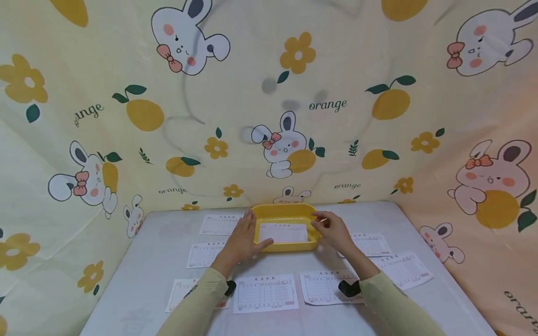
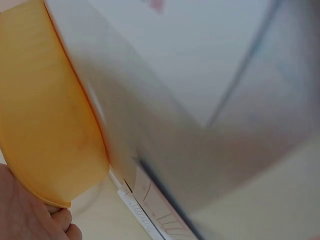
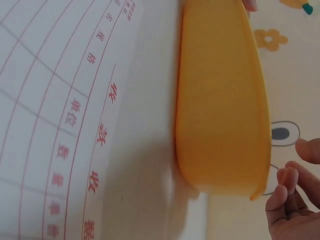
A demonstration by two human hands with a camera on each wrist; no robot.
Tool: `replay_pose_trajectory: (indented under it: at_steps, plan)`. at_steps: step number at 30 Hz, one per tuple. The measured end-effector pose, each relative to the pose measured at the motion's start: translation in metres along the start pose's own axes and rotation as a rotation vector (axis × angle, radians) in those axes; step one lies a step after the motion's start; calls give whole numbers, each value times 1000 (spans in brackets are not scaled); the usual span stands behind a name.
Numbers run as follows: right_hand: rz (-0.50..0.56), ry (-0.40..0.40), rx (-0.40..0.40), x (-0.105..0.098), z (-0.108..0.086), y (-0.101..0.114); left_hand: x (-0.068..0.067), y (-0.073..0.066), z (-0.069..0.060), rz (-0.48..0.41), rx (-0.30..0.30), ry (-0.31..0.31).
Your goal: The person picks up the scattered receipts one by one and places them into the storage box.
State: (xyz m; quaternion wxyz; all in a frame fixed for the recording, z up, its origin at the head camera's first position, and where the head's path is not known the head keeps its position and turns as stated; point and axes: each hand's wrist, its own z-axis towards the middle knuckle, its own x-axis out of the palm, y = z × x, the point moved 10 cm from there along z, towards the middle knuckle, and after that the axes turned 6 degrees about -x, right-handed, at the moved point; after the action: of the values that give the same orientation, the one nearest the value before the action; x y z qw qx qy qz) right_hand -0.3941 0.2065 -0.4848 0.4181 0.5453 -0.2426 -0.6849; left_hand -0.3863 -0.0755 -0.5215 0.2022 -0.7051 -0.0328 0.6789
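A yellow rectangular tray stands at the far middle of the table, with a printed paper slip lying in it. My left hand rests at the tray's left end, fingers straight along the side and thumb spread over the front rim. In the left wrist view, the left fingertips show beside the tray's edge. My right hand is at the tray's right rim, fingers loosely bent. The right wrist view shows a gap between its thumb and forefinger, with nothing held.
More printed slips lie about the white table: several at left, one front middle, one front right and others at right. A patterned cloth hangs behind and along both sides.
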Motion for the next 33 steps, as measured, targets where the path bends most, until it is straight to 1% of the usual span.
replay_pose_trajectory:
  at_steps: [4,8,13,16,18,22,28,31,33]
  plan:
    - [12,-11,18,-10,-6,-4,2,-1,1,-22,8,-4]
    - [0,-16,28,-19,-13,-9,4,-1,1,-13,14,-3]
    - [-46,-38,0,-32,-20,-13,5,-1,1,-6,-1,10]
    - [-56,-50,-8,-41,-24,-18,3,-1,0,-6,2,3]
    - [-61,-54,-8,-48,-28,-20,2,0,0,12,3,-1]
    - [-86,-57,7,-63,-37,-28,0,-2,-1,20,9,-10]
    - [-132,-73,24,-86,-53,-41,0,-5,-1,-3,12,-10]
    - [-162,-84,34,-96,-58,-47,0,-4,-2,-4,5,-4]
    - [-182,-81,55,-101,-62,-52,-1,-3,-2,-6,-1,-2]
